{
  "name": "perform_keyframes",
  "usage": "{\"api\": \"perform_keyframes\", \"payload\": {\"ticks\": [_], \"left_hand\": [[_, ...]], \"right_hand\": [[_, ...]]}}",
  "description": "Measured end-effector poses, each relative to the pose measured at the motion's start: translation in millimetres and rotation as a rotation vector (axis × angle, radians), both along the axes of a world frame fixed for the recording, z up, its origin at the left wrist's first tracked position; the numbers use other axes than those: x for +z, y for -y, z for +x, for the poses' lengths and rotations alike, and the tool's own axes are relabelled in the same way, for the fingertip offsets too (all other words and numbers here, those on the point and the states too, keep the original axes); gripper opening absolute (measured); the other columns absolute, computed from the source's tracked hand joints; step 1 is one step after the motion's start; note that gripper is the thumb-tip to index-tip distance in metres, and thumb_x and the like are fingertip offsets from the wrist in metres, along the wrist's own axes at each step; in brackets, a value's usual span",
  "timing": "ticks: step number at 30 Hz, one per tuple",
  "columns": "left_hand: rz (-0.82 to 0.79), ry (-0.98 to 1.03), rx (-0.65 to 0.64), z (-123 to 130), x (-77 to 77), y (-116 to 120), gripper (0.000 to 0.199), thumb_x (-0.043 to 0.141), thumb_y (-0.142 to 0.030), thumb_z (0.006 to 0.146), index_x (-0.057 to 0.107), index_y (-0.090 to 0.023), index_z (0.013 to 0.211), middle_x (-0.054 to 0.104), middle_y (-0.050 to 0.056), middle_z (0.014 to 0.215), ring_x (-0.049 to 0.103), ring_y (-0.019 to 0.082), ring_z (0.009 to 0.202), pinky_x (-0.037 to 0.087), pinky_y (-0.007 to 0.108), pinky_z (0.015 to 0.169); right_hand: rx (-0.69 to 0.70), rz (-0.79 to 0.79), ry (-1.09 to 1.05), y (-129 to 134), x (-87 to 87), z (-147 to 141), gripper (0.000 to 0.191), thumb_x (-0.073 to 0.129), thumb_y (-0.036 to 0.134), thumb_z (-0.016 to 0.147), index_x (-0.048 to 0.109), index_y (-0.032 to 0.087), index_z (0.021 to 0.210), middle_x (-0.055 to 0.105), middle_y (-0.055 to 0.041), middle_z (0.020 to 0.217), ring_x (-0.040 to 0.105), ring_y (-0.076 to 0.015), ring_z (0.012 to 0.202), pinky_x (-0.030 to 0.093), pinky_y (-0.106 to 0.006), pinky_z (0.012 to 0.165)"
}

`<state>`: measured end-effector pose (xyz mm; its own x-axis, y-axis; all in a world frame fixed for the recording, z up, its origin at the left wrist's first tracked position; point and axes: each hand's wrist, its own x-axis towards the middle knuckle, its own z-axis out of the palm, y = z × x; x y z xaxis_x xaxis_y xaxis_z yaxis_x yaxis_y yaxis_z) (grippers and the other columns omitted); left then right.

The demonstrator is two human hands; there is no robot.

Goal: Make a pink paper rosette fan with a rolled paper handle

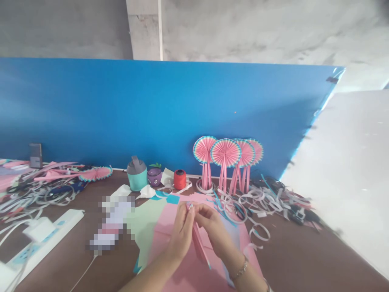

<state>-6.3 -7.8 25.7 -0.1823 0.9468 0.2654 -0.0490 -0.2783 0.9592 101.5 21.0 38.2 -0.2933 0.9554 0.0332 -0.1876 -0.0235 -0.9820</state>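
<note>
My left hand [181, 227] and my right hand [209, 222] meet over the sheets in the middle of the table. Between them is a folded pink paper [199, 245], narrow and pleated-looking, slanting down toward me. The fingers of both hands are pinched at its upper end, where a small pale bit shows, too small to name. Under my hands lie pink paper sheets [165, 239], with pale green paper [141, 223] to the left. Beyond my hands, several round pink paper fans [225, 153] with blue edges stand upright against the blue partition.
A red thread spool [180, 179], a purple pot [154, 177] and a teal container [136, 176] stand at the back. White strip loops [258, 198] and scissors [240, 210] lie right. A power strip [48, 239], a pink fan [95, 174] and tangled strips lie left.
</note>
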Motion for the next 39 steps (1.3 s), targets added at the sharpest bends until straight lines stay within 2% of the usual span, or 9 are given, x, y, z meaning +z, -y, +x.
{"api": "perform_keyframes", "payload": {"ticks": [5,8,10,13,16,22,30,35,39], "left_hand": [[-0.126,0.152,0.056,-6,4.9,-7,0.029,0.054,-0.049,0.086,0.064,-0.025,0.1,0.061,0.005,0.098,0.053,0.023,0.101,0.041,0.03,0.086],[-0.203,0.196,0.098,-11,5.3,-10,0.03,0.058,-0.051,0.084,0.066,-0.025,0.095,0.061,0.005,0.091,0.054,0.022,0.093,0.041,0.029,0.08],[-0.206,0.234,0.082,-13,5.3,-12,0.03,0.058,-0.052,0.083,0.067,-0.024,0.09,0.061,0.004,0.089,0.053,0.02,0.087,0.041,0.027,0.076],[-0.195,0.344,0.054,-17,4.5,-17,0.033,0.056,-0.052,0.084,0.065,-0.023,0.097,0.062,0.004,0.091,0.053,0.018,0.086,0.042,0.026,0.075],[-0.217,0.419,0.053,-22,1.7,-22,0.036,0.058,-0.051,0.083,0.063,-0.024,0.106,0.065,0.005,0.093,0.056,0.018,0.087,0.043,0.026,0.075],[-0.21,0.507,0.022,-27,-3.9,-29,0.032,0.062,-0.05,0.08,0.066,-0.022,0.096,0.066,0.003,0.08,0.06,0.018,0.079,0.044,0.028,0.073],[-0.183,0.674,-0.047,-24,3.9,-30,0.032,0.071,-0.047,0.074,0.061,-0.02,0.09,0.056,-0.003,0.065,0.054,0.014,0.067,0.044,0.03,0.074],[-0.184,0.74,-0.078,-20,8.5,-28,0.036,0.076,-0.044,0.07,0.057,-0.02,0.091,0.051,-0.005,0.063,0.05,0.011,0.063,0.044,0.027,0.069],[-0.182,0.729,-0.111,-18,8.2,-27,0.038,0.074,-0.046,0.072,0.057,-0.019,0.093,0.047,-0.007,0.059,0.045,0.01,0.059,0.042,0.026,0.066]], "right_hand": [[0.078,0.029,0.108,-5,-13.0,0,0.023,0.075,0.031,0.063,0.057,0.018,0.072,0.055,0.0035,0.066,0.048,-0.0118,0.064,0.038,-0.025,0.063],[0.082,0.069,0.284,-3,-17.5,0,0.015,0.069,0.023,0.064,0.059,0.017,0.072,0.058,0.0021,0.069,0.05,-0.0118,0.064,0.038,-0.024,0.062],[0.112,0.053,0.365,-2,-17.4,-1,0.009,0.065,0.021,0.064,0.058,0.017,0.068,0.059,0.0018,0.065,0.051,-0.0116,0.06,0.037,-0.024,0.059],[0.184,-0.044,0.368,-1,-15.0,-1,0.009,0.06,0.025,0.066,0.056,0.018,0.065,0.056,0.0024,0.054,0.051,-0.0126,0.051,0.036,-0.024,0.052],[0.191,-0.094,0.356,-2,-11.4,-2,0.01,0.06,0.027,0.063,0.057,0.018,0.06,0.056,0.0021,0.053,0.052,-0.0131,0.051,0.038,-0.025,0.053],[0.235,-0.086,0.352,-7,-7.1,6,0.017,0.06,0.03,0.065,0.062,0.017,0.055,0.06,0.0003,0.058,0.049,-0.0115,0.057,0.037,-0.026,0.062],[0.209,-0.138,0.417,-14,-15.3,10,0.02,0.063,0.033,0.065,0.059,0.017,0.055,0.057,0.0013,0.055,0.043,-0.0097,0.054,0.032,-0.024,0.056],[0.16,-0.189,0.485,-11,-6.8,8,0.02,0.065,0.03,0.063,0.055,0.017,0.051,0.053,0.0029,0.049,0.041,-0.0087,0.049,0.033,-0.023,0.051],[0.134,-0.159,0.507,-8,-2.5,8,0.022,0.062,0.025,0.064,0.052,0.018,0.046,0.054,0.0022,0.046,0.046,-0.0099,0.047,0.038,-0.023,0.052]]}}
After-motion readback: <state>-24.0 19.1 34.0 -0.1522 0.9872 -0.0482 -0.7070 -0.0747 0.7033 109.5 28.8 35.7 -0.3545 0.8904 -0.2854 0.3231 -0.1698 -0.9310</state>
